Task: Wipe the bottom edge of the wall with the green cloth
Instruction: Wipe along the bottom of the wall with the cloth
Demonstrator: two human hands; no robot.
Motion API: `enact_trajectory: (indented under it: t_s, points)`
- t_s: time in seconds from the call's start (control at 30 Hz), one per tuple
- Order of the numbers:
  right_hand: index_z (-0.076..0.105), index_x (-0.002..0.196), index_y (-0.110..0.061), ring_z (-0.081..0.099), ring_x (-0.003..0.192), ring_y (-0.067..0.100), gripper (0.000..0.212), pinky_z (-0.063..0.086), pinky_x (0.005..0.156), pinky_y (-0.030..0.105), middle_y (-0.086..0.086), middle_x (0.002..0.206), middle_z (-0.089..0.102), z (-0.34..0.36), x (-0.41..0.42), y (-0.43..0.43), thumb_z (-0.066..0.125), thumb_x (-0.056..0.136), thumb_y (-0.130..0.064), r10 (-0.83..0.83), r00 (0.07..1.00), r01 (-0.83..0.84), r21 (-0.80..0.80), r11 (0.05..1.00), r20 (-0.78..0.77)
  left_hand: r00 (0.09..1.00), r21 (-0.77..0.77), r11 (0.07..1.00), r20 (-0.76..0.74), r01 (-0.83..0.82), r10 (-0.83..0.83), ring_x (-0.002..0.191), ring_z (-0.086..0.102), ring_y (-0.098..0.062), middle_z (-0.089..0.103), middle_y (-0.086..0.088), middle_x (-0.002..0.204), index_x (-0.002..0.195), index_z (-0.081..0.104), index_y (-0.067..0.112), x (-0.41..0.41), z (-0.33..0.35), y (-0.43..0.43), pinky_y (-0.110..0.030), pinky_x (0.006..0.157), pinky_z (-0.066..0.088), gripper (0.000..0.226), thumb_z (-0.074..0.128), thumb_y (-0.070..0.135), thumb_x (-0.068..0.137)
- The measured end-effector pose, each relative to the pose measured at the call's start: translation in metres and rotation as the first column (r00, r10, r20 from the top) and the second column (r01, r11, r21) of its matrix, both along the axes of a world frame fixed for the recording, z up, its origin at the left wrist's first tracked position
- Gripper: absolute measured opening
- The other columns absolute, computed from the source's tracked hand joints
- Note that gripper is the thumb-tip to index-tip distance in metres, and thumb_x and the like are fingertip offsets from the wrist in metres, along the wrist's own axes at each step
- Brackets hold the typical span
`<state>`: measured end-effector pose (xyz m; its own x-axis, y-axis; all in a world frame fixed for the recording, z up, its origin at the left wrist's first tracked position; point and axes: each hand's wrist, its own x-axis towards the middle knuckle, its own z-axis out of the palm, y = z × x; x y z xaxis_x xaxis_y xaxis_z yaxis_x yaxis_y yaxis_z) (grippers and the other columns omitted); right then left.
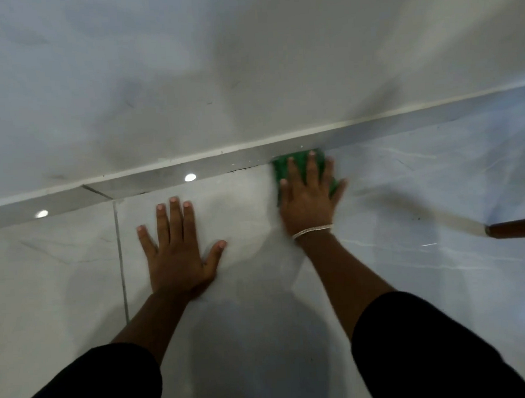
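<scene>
At the wall's bottom edge (192, 169), the right hand (308, 196) pressed the green cloth (295, 159) flat; the left hand (176, 252) lay splayed, empty, on the floor (61, 270). Risk: grime along the joint missed if the cloth rides off it.

Place: we see an indoor room, likely a home.
Floor (292, 334): glossy pale marble-look tiles reflecting ceiling lights.
Wall (187, 65): plain white, tiled skirting (151, 182).
Furniture: wooden leg (515, 227) at right.

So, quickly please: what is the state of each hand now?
Left hand: open, flat on the floor, holding nothing.
Right hand: open, fingers spread, pressing the green cloth at the wall's bottom edge.
</scene>
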<state>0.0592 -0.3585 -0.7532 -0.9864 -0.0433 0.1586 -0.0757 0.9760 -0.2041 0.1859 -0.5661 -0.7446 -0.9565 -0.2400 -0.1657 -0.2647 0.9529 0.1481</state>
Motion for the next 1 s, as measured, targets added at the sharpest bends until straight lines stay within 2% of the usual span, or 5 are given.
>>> enact_trajectory:
  t_s: [0.13, 0.33, 0.53, 0.77, 1.0]
  points:
    - [0.042, 0.144, -0.019, 0.021, 0.145, 0.044, 0.056, 0.015, 0.11, 0.071, 0.018, 0.155, 0.034, 0.003, 0.009, -0.028, 0.038, 0.095, -0.046, -0.166, 0.986, 0.167, -0.036, 0.985, 0.022, 1.0, -0.024, 1.0, 0.014, 0.004, -0.003, 0.155, -0.002, -0.032, 0.001, -0.011, 0.168, 0.157, 0.005, 0.013, -0.002, -0.002, 0.001, -0.066, 0.119, 0.002, 0.098, 0.025, 0.074, 0.084]
    - [0.05, 0.138, -0.027, 0.029, 0.142, 0.041, 0.048, 0.017, 0.11, 0.071, 0.012, 0.152, 0.04, 0.004, 0.027, -0.052, 0.043, 0.092, -0.041, 0.185, 0.983, -0.185, -0.041, 0.982, 0.014, 0.999, -0.001, 1.0, 0.035, 0.008, -0.008, 0.155, -0.003, -0.032, 0.0, -0.011, 0.168, 0.158, 0.004, 0.014, -0.001, 0.002, 0.0, -0.066, 0.119, 0.003, 0.1, 0.02, 0.078, 0.082]
    - [0.057, 0.131, -0.023, 0.034, 0.137, 0.047, 0.046, 0.023, 0.105, 0.073, 0.016, 0.147, 0.046, 0.007, 0.001, -0.024, 0.05, 0.086, -0.034, -0.315, 0.946, 0.322, -0.102, 0.941, 0.078, 0.999, 0.019, 1.0, 0.027, 0.018, -0.018, 0.155, -0.007, -0.03, -0.004, -0.005, 0.169, 0.158, 0.0, 0.022, 0.006, 0.003, -0.012, -0.067, 0.119, 0.003, 0.096, 0.018, 0.079, 0.083]
    - [0.059, 0.126, -0.028, 0.04, 0.132, 0.048, 0.049, 0.022, 0.105, 0.074, 0.016, 0.143, 0.05, 0.015, 0.036, -0.089, 0.054, 0.078, -0.034, 0.115, 0.991, -0.11, -0.07, 0.991, 0.071, 0.997, -0.01, 0.999, 0.073, 0.03, -0.029, 0.154, -0.008, -0.032, -0.005, -0.005, 0.169, 0.158, 0.0, 0.022, 0.005, 0.006, -0.012, -0.07, 0.116, 0.002, 0.097, 0.013, 0.081, 0.082]
    - [0.061, 0.124, -0.021, 0.044, 0.124, 0.052, 0.051, 0.03, 0.1, 0.072, 0.022, 0.141, 0.048, 0.017, -0.003, -0.037, 0.053, 0.075, -0.028, -0.381, 0.913, 0.392, -0.058, 0.918, 0.144, 0.997, -0.024, 0.999, 0.065, 0.031, -0.03, 0.154, -0.005, -0.034, -0.003, -0.006, 0.169, 0.158, 0.0, 0.022, 0.005, 0.003, -0.011, -0.073, 0.114, 0.003, 0.096, 0.02, 0.079, 0.083]
